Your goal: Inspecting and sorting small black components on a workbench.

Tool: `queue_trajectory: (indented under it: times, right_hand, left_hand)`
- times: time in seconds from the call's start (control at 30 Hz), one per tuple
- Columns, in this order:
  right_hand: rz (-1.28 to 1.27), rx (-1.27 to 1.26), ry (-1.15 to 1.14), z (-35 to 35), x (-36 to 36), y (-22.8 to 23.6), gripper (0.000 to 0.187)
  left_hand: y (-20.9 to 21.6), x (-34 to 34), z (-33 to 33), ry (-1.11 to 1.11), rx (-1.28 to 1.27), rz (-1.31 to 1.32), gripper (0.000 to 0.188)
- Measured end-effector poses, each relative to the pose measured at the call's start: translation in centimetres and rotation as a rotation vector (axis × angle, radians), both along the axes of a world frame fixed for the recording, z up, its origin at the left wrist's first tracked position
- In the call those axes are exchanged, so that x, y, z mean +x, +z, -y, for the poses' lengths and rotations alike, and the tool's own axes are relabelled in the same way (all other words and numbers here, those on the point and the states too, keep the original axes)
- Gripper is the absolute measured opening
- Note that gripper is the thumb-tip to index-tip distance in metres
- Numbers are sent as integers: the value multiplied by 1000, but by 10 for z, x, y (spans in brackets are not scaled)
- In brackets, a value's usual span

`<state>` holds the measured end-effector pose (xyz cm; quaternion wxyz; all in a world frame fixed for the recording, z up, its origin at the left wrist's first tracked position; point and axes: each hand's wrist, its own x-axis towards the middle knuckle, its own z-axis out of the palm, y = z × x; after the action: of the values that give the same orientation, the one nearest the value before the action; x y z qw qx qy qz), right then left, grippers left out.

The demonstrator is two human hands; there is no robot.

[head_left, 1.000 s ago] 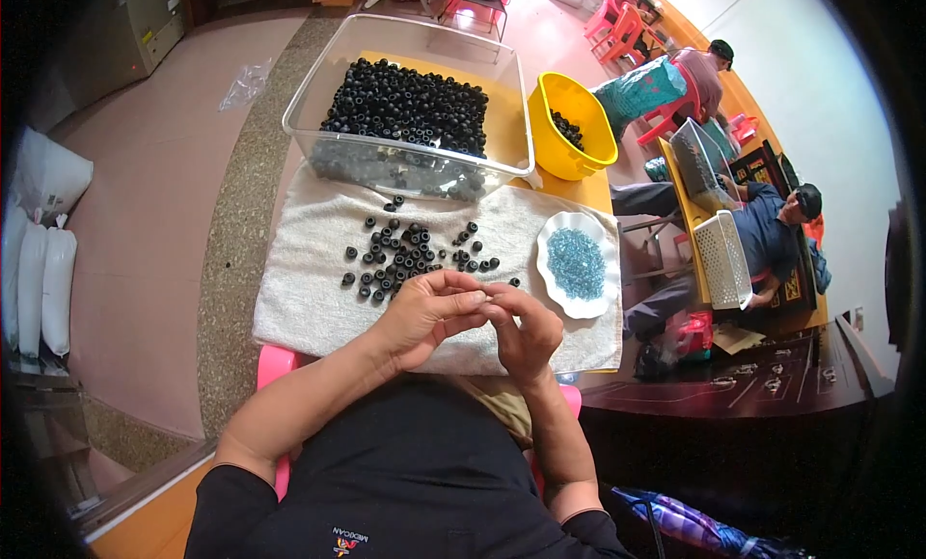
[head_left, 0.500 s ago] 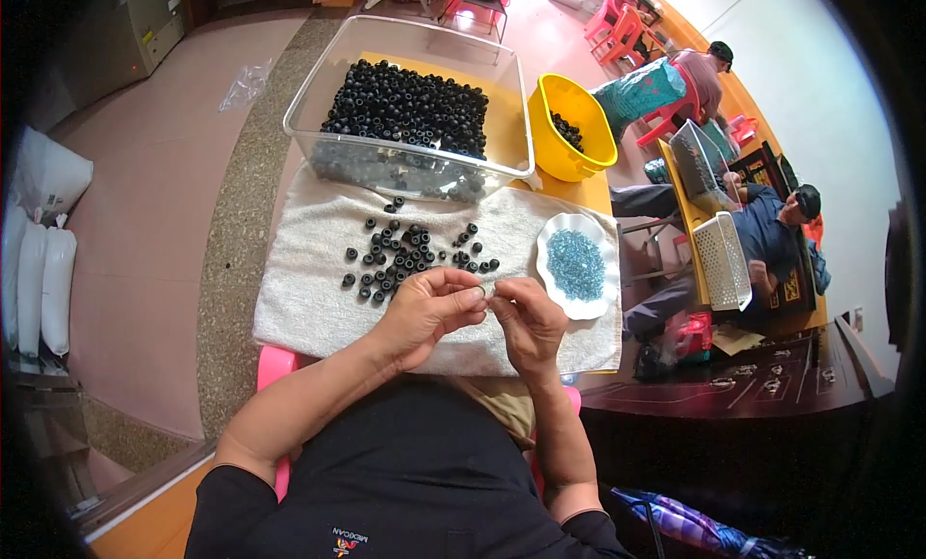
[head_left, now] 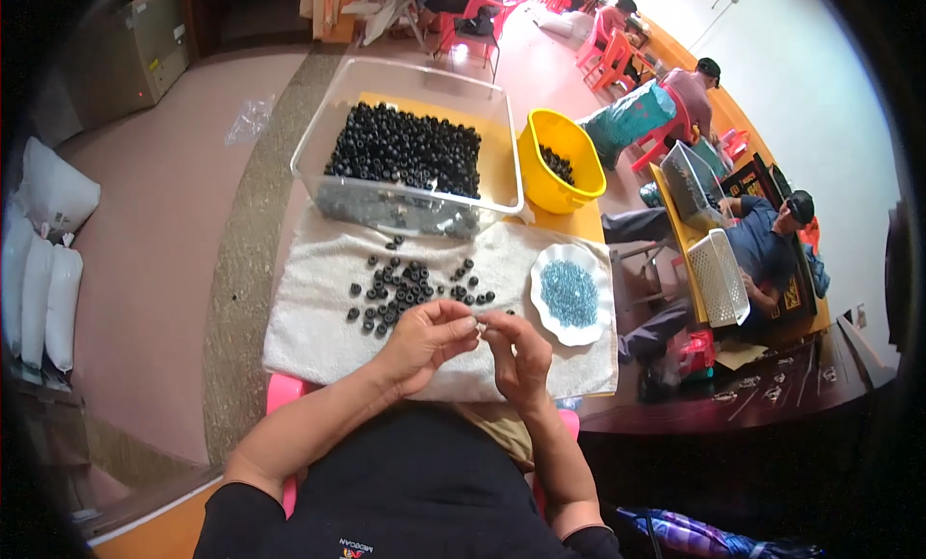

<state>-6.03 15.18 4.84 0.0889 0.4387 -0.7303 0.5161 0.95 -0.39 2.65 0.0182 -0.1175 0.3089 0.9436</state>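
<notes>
My left hand and my right hand meet at the fingertips above a white towel. Both are pinched closed at a tiny pale thing between them, too small to name. Just beyond my left hand lie loose black ring-like pieces, each with a hole. A white scalloped dish to the right of my right hand holds small clear blue beads.
Behind the towel stands a clear plastic bin heaped with black pieces. Beside it is a yellow tub with a few more. At right, a person sits by a white basket. White sacks stand at far left.
The view has tilted, so the table appears lower in the picture. My hands stay together, and my right fingers have shifted slightly at the pinch.
</notes>
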Motion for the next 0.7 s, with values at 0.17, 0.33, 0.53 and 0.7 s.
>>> queue_trajectory:
  times: [0.17, 0.33, 0.53, 0.7]
  right_hand:
    - [60, 7, -8, -4, 2, -4, 20]
    - [167, 8, -7, -5, 2, -7, 22]
    - [146, -40, -1, -2, 2, -10, 24]
    - [-56, -60, -28, -1, 2, -23, 19]
  left_hand:
    - [0, 1, -3, 8, 14, 18, 10]
    - [1, 2, -5, -3, 1, 14, 13]
    - [2, 2, -3, 16, 8, 20, 11]
    - [-2, 0, -3, 80, 36, 1, 14]
